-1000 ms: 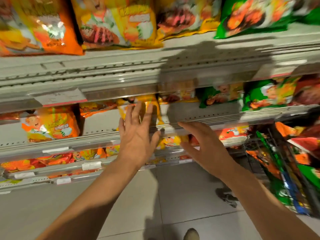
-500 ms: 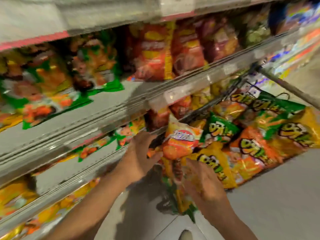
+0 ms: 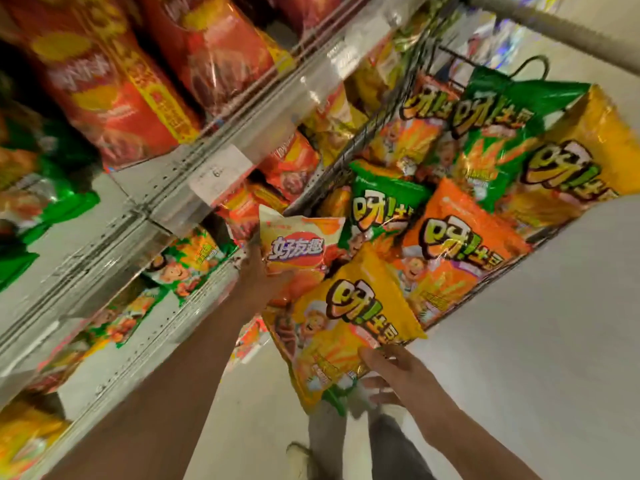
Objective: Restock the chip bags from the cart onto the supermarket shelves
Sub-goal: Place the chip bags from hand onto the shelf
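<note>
The wire cart on the right is piled with chip bags in orange, green and yellow. My left hand holds a small white and orange chip bag at the cart's near end; its fingers are mostly hidden behind the bag. My right hand grips the lower edge of a large yellow chip bag, with fingers under it. The supermarket shelves run along the left, stocked with red and green bags.
A grey cart handle bar crosses the top right. Pale floor tiles spread out to the right and below. My legs and a shoe show at the bottom. White price tags sit on the shelf rail.
The view swung right from the shelves to the cart. Both hands, empty a second ago, reached into the cart; the left now holds a small bag and the right a yellow bag.
</note>
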Demonstrator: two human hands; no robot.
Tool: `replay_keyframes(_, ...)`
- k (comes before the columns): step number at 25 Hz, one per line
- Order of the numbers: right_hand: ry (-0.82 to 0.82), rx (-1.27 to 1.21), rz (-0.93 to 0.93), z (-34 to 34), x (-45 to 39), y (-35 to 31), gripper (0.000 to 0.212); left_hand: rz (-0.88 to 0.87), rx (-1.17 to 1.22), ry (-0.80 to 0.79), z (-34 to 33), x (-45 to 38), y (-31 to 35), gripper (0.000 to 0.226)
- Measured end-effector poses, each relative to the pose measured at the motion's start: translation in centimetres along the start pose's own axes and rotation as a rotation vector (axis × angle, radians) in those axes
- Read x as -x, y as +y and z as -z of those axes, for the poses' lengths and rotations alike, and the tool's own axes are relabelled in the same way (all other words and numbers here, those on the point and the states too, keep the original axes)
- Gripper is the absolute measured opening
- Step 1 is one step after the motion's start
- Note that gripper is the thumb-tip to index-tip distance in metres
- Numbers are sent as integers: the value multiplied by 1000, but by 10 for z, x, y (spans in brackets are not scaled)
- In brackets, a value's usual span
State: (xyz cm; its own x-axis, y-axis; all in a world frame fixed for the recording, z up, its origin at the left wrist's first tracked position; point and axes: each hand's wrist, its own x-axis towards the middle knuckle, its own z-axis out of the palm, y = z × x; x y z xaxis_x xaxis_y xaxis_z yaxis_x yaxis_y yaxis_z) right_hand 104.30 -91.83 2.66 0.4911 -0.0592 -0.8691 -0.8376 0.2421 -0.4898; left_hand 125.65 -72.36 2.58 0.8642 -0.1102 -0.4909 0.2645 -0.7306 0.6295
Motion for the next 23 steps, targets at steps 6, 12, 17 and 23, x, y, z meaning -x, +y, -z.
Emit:
replay_keyframes(6, 27, -252, 44, -29, -18, -4, 49, 119, 179, -27, -13, -7, -14, 68)
replay_keyframes(12, 187, -454, 194, -72, -24, 13, 58, -13, 189, -11, 9, 4, -35, 70)
replay_keyframes(17, 252, -517, 340, -92, -8, 27, 59, -183, 216, -54, 33, 26, -59, 70)
replay_keyframes(23, 323, -484, 444, -84, 37, 35, 61, -389, 212, -30, 51, 58, -59, 60)
